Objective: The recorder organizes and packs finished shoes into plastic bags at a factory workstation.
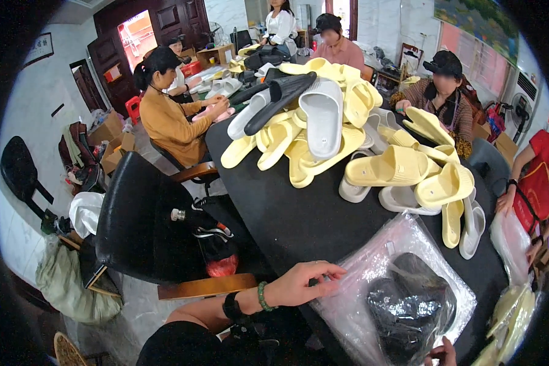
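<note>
A clear plastic bag (416, 314) with black slippers (402, 287) inside lies at the near right of the black table, on a flat stack of clear plastic bags (363, 268). My left hand (305, 282) reaches to the left edge of that stack, its fingers loosely bent and apart, the tips touching or just above the plastic. At the lower edge of the picture my right hand (442, 354) has thumb and fingers on the bag's near edge, seemingly pinching the film. Most of the right hand is cut off.
A tall heap of yellow, grey and black slippers (323, 116) covers the middle of the table (268, 213). A black chair (140, 219) stands at the left. Several people sit or stand around; one in red (534, 177) at the right handles bagged slippers.
</note>
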`<state>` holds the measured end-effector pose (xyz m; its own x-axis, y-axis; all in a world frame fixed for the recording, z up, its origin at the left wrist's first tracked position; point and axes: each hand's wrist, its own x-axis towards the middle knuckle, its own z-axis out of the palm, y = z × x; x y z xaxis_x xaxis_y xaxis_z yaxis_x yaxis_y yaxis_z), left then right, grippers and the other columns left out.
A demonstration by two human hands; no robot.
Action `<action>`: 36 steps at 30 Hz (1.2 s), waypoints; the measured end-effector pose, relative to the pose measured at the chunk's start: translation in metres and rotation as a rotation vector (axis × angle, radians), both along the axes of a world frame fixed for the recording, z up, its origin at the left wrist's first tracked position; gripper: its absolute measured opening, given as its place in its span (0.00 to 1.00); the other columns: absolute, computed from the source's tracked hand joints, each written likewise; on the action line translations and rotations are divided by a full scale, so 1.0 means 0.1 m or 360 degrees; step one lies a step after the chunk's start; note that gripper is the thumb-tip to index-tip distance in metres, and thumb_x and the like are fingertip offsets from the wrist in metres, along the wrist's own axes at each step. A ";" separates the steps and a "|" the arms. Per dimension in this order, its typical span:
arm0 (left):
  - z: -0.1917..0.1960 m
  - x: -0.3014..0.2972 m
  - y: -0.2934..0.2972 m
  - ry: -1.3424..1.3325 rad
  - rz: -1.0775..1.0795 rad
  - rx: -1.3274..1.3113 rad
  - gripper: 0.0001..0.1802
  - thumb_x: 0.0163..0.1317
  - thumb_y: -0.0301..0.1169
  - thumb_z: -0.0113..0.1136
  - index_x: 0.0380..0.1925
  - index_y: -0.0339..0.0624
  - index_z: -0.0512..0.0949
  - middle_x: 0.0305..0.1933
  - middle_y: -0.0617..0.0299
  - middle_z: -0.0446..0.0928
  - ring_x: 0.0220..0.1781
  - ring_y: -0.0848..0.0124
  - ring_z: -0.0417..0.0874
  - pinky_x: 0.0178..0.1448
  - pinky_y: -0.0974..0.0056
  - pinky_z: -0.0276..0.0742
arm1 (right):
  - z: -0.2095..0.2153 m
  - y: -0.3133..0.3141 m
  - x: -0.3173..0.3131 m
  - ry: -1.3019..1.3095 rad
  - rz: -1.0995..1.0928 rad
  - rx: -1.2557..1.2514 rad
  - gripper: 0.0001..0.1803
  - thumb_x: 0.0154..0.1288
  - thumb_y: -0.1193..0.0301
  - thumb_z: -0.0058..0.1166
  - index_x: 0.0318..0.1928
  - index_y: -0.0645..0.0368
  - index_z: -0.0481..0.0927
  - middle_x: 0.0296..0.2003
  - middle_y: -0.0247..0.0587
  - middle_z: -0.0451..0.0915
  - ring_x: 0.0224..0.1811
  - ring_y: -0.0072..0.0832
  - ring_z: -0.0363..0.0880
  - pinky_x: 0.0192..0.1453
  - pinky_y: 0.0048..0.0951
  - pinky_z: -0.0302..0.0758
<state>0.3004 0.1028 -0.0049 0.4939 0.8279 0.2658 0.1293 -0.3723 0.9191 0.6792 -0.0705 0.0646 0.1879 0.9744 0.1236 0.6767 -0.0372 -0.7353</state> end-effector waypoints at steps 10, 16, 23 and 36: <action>-0.08 0.11 -0.07 -0.0416 -0.0370 -0.0756 0.24 0.75 0.36 0.51 0.67 0.37 0.66 0.47 0.59 0.83 0.49 0.76 0.81 0.54 0.69 0.75 | -0.42 -0.42 0.65 -0.0170 -0.0522 0.0255 0.26 0.59 0.73 0.68 0.58 0.61 0.76 0.50 0.45 0.76 0.45 0.36 0.80 0.50 0.33 0.79; 0.13 0.11 -0.08 -0.0220 -0.0427 -0.0732 0.25 0.74 0.34 0.53 0.67 0.38 0.67 0.51 0.60 0.82 0.53 0.74 0.80 0.59 0.66 0.74 | -0.49 -0.44 0.63 -0.0378 -0.0458 0.0153 0.25 0.67 0.80 0.57 0.64 0.64 0.70 0.56 0.47 0.74 0.50 0.34 0.78 0.56 0.29 0.76; 0.13 0.19 -0.02 -0.0072 -0.0340 -0.0168 0.22 0.71 0.36 0.59 0.60 0.37 0.74 0.44 0.63 0.84 0.44 0.80 0.80 0.49 0.70 0.75 | -0.60 -0.41 0.64 -0.0372 -0.0518 0.0164 0.23 0.65 0.81 0.59 0.61 0.64 0.73 0.54 0.47 0.74 0.49 0.34 0.79 0.51 0.28 0.78; 0.23 0.33 0.19 -0.0237 -0.0434 -0.0909 0.24 0.77 0.39 0.47 0.68 0.42 0.66 0.38 0.62 0.84 0.39 0.77 0.84 0.40 0.72 0.75 | -0.62 -0.37 0.63 -0.0587 -0.0514 0.0138 0.23 0.61 0.78 0.63 0.58 0.58 0.78 0.45 0.41 0.76 0.42 0.29 0.76 0.48 0.31 0.77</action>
